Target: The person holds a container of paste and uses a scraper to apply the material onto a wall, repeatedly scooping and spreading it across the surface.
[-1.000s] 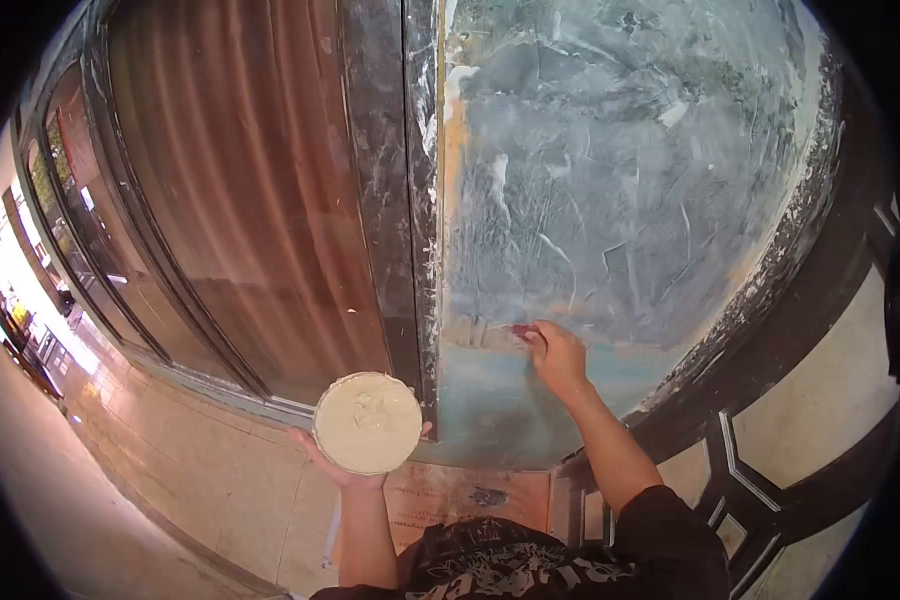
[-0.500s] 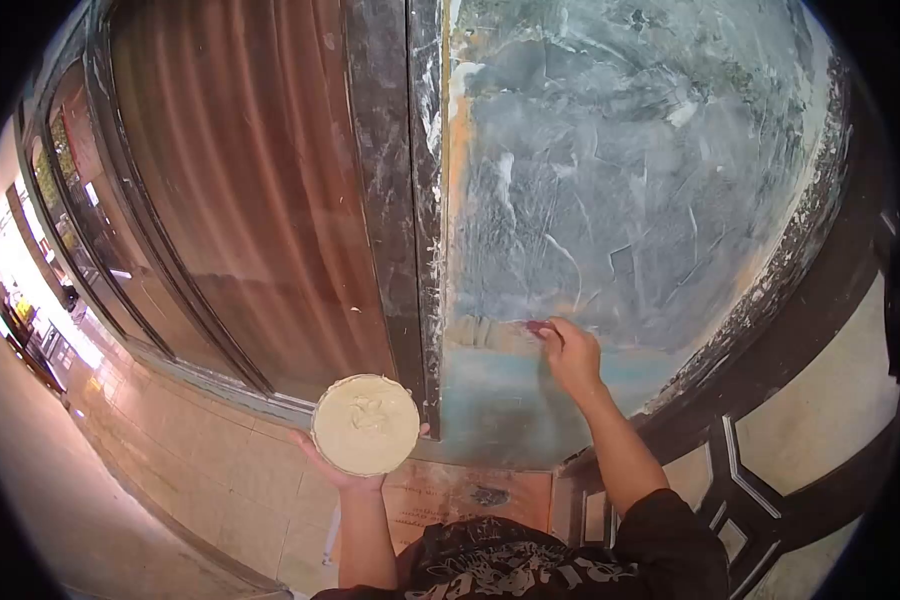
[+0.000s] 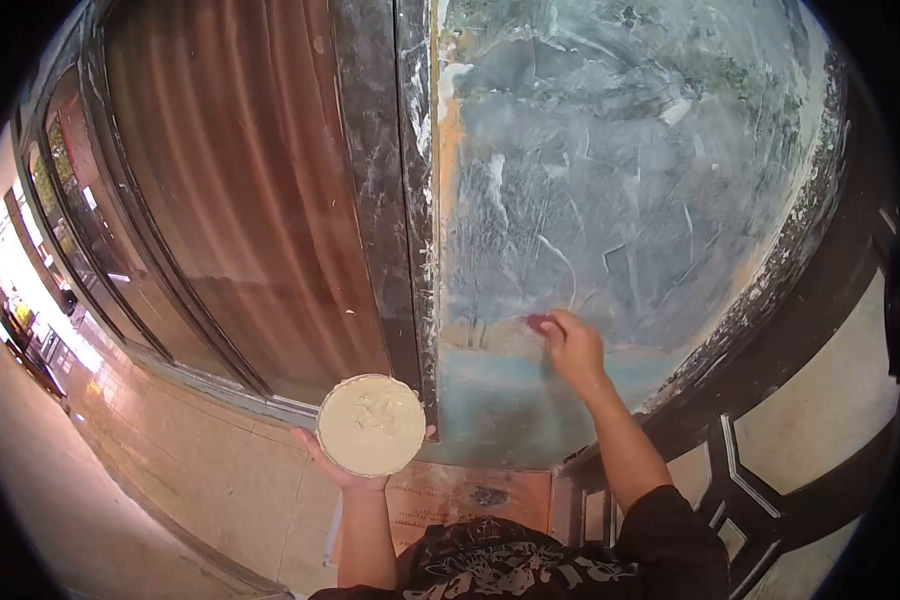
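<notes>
My left hand (image 3: pixel 335 468) supports a round tub of cream-coloured putty (image 3: pixel 370 424) from below, with fingers and thumb at its sides. The paste has a ruffled patch in the middle. My right hand (image 3: pixel 576 350) is closed around the dark red handle of a putty knife (image 3: pixel 540 323). Its blade lies toward the left, against the wall, and is hard to make out. The wall (image 3: pixel 590 200) is blue-grey, with whitish smears and ridges; a tan band runs beside the knife, above a smoother bluish-green strip.
Left of the wall stand a dark, paint-spotted frame (image 3: pixel 375 200) and a glass pane (image 3: pixel 240 180) with a reddish-brown curtain behind it. A dark patterned panel (image 3: pixel 760 460) curves along the right. Below lie floor tiles (image 3: pixel 220 470) and a reddish printed sheet (image 3: pixel 440 500).
The view has shifted slightly, with the wall sliding left. The tub sits a little farther right against the frame. My right hand and the putty knife have moved slightly right along the wall.
</notes>
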The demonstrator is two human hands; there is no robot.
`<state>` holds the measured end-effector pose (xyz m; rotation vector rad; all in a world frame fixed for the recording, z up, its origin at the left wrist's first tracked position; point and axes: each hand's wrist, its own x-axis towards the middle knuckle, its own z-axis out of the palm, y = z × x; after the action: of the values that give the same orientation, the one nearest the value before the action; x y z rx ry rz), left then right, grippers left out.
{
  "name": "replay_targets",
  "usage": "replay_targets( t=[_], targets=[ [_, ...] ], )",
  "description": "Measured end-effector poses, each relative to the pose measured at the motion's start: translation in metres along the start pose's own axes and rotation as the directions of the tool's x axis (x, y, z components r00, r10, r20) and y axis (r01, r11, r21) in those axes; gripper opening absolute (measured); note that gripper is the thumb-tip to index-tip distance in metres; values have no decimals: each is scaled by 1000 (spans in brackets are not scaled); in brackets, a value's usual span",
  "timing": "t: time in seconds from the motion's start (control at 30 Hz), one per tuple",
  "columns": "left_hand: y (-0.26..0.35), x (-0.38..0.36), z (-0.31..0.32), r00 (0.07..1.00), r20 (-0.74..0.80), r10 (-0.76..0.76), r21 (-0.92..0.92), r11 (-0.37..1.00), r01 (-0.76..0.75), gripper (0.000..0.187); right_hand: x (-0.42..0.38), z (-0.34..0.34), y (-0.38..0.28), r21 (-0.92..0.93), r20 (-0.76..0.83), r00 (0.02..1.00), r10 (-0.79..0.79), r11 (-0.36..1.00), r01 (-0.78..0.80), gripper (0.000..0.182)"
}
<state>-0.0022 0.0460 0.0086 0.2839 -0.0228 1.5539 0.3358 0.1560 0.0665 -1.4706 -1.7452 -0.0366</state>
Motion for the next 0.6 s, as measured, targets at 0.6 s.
replay_targets(
  t=[0.6],
  targets=[
    [-20,24,29,994,-84,66,76,995,-60,107,-7,-86,-108,207,197,510,-837,544,813,23]
  ],
)
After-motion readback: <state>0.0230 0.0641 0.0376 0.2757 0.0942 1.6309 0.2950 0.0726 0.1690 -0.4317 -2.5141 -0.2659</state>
